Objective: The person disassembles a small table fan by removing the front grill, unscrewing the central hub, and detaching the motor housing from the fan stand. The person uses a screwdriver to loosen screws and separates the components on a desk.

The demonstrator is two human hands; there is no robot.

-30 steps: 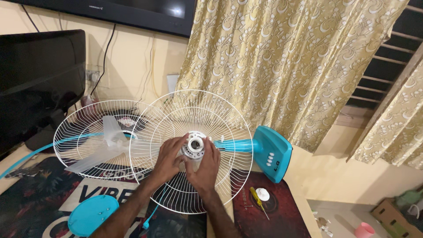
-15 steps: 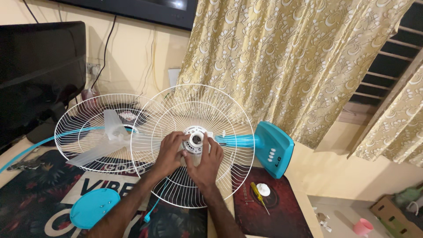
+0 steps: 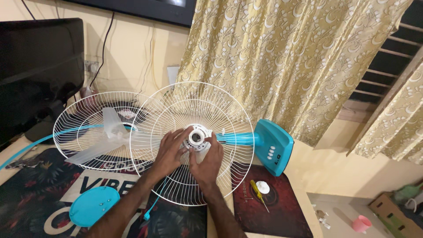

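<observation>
Fan hub: a white round plastic hub sits at the centre of the rear wire grille, above the table edge.
Rear wire grille: white, tilted toward the camera, fixed on the teal fan neck.
Left hand: fingers spread and curled against the hub's left side — touching it and the wires around it.
Right hand: fingers half closed, thumb and fingertips pressed on the hub's lower right edge.
Front grille: lies just beside on the left, overlapped by the rear grille — a translucent fan blade rests in it.
Teal control box: at the neck's right end.
Teal round cover: on the patterned mat, small screws lying in it.
Screwdriver: yellow-handled, beside a white cap on the red mat.
</observation>
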